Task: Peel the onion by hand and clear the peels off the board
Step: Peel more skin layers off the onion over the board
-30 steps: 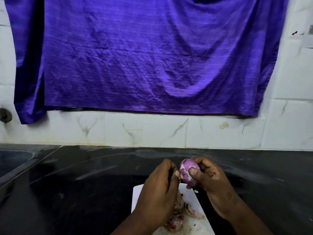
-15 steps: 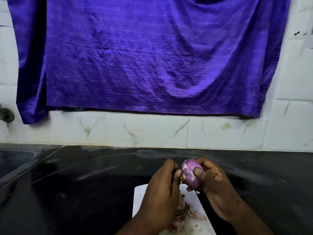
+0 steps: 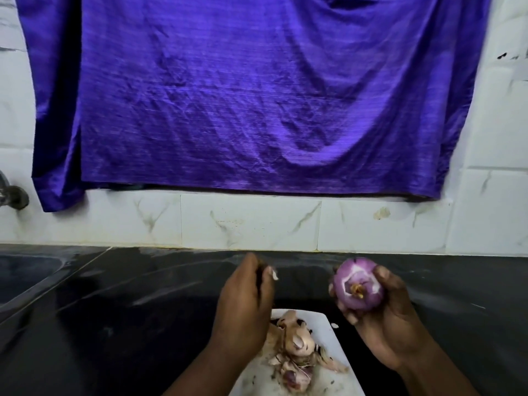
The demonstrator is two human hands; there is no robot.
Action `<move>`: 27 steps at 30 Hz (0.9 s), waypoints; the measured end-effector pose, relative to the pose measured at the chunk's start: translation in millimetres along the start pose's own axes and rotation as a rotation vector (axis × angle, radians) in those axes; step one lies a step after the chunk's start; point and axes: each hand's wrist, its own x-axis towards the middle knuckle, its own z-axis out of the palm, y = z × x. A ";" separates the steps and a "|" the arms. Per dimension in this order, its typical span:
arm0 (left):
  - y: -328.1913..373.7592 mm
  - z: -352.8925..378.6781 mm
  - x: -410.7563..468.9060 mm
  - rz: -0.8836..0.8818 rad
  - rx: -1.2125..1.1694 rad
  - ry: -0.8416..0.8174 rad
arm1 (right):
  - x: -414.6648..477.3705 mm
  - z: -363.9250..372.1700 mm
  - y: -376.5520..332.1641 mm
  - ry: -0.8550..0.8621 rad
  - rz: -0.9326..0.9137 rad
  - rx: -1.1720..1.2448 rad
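Where the white cutting board [image 3: 323, 330] lies on the black worktop [image 3: 114, 310], it carries the only visible load: a loose pile of onion peels [image 3: 297, 347]. The peels are thin, papery and curled, pale tan to pinkish, with dark specks scattered over the board around them. One small white fragment [image 3: 420, 326] lies on the worktop just beside the board's right edge. At the left edge of the view a dark sink [image 3: 25, 270] is recessed into the worktop; its contents cannot be made out.

The worktop is glossy and streaked. The wall behind is white marbled tile [image 3: 248, 224], largely covered by a wrinkled, sheened purple cloth [image 3: 243, 95]. A metal tap [image 3: 11, 192] projects at far left.

The onion [image 3: 358, 284] is round, smooth and purple-pink, with its dry skin off. The end facing the camera shows a white ring around a yellow-brown core. The right hand [image 3: 383, 318] grips it, fingers curled beneath and thumb over the upper right side. The onion is held above the worktop, to the right of the board and apart from it.

The left hand [image 3: 243, 307] is raised over the board's left portion, well apart from the onion, fingers curled with the tips together. A small pale bit shows at the fingertips; whether it is a peel scrap or a nail cannot be told.
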 end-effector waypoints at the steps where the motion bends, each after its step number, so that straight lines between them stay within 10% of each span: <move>1: 2.5 0.2 -1.9 0.033 0.001 -0.025 | -0.5 1.9 -0.8 0.009 0.010 0.007; 27: 17.4 6.0 -13.3 0.329 -0.102 -0.249 | 1.3 2.9 9.3 -0.021 0.394 -0.211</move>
